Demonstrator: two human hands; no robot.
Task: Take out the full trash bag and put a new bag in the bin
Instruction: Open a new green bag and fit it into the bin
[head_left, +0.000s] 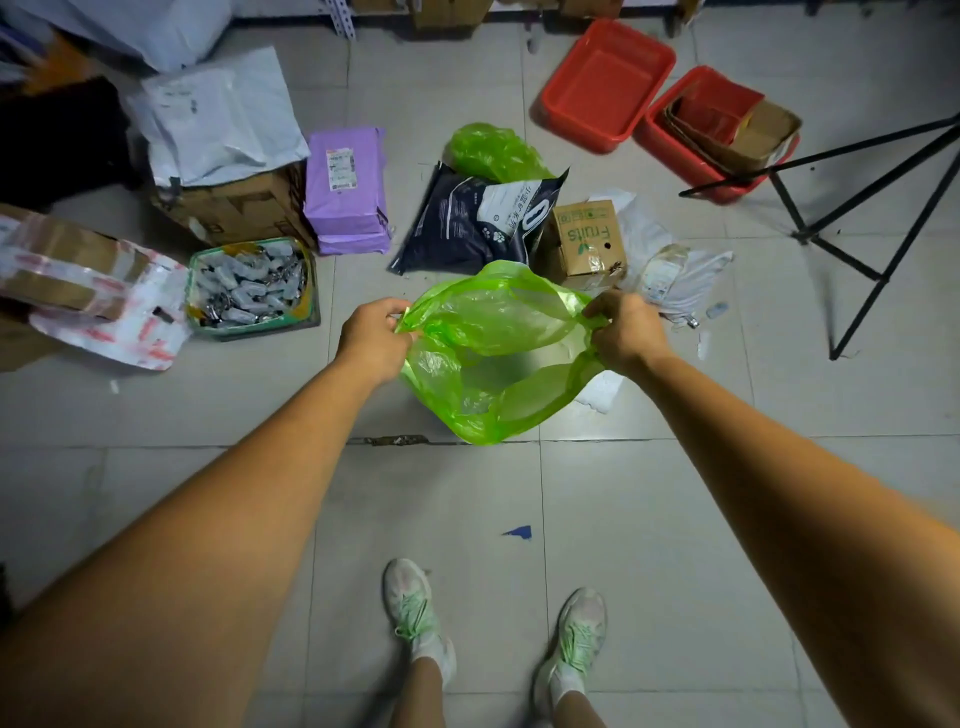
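Pale sneakers (415, 608) are standing on glossy grey floor tiles (649, 519). Farther out, the left hand (371, 338) and right hand (626, 330) are pinching and spreading a thin, crinkly translucent green bag (493, 358) above the floor. Beyond are lying a dark pouch (467, 223), a cardboard box (587, 239) and red plastic tubs (605, 83).

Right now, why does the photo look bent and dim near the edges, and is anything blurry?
Head view: the wide lens bows the floor tile lines and darkens the corners; the arms loom large. Light is soft, with a faint sheen on tiles. The green bag, held open by the left hand and right hand, is sharp; the far clutter is slightly soft.
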